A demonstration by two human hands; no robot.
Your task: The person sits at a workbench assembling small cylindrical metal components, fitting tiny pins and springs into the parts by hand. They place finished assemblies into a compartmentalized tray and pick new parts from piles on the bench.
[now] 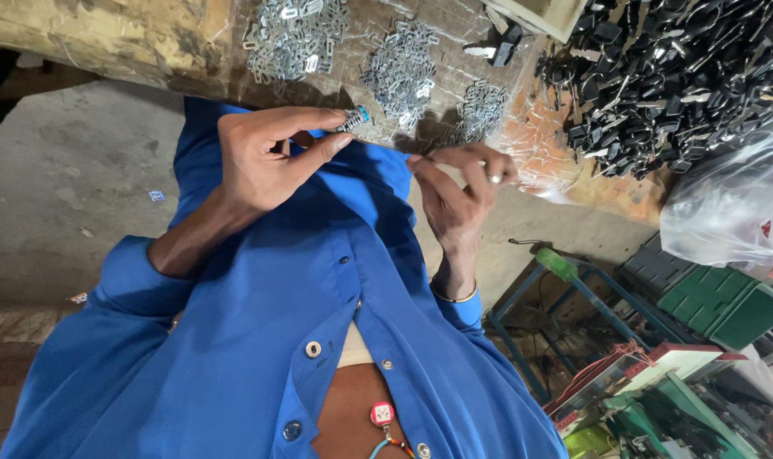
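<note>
two hands at the bench edge (pixel 574 191): left hand (pixel 263 157) pinches a metal stack (pixel 353 118), right hand (pixel 463 191) pinched shut (contents unclear).

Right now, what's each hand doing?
Left hand: closed, pinching a small stack of metal clips.
Right hand: fingers curled; what it holds cannot be told.

A small workshop: heaps of small metal clips (pixel 295 34) and a large pile of black key heads (pixel 676 76) cover a worn wooden workbench (pixel 97 38) above a rough concrete floor (pixel 72 178), with green crates (pixel 727 306) and a metal stand (pixel 565 289) nearby.
</note>
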